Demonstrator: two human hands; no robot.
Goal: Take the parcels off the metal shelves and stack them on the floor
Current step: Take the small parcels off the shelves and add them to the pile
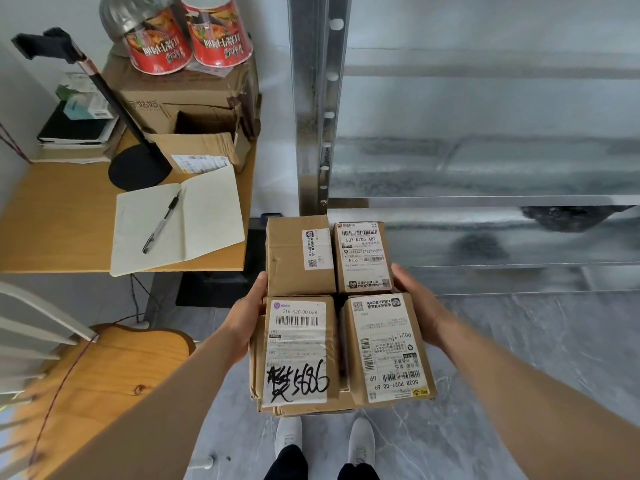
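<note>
I hold a bundle of several brown cardboard parcels with white shipping labels at waist height above the floor. The near-left parcel bears black handwriting, the near-right parcel lies beside it, and two more parcels sit at the far side. More flat cardboard shows beneath them. My left hand grips the bundle's left side. My right hand grips its right side. The metal shelves stand right behind the bundle, and the tiers in view look bare apart from a dark bag under one tier.
A wooden desk at the left carries an open notebook with a pen, a black lamp base, cardboard boxes and two red noodle cups. A wooden chair stands at lower left. Grey marble floor lies below, my feet on it.
</note>
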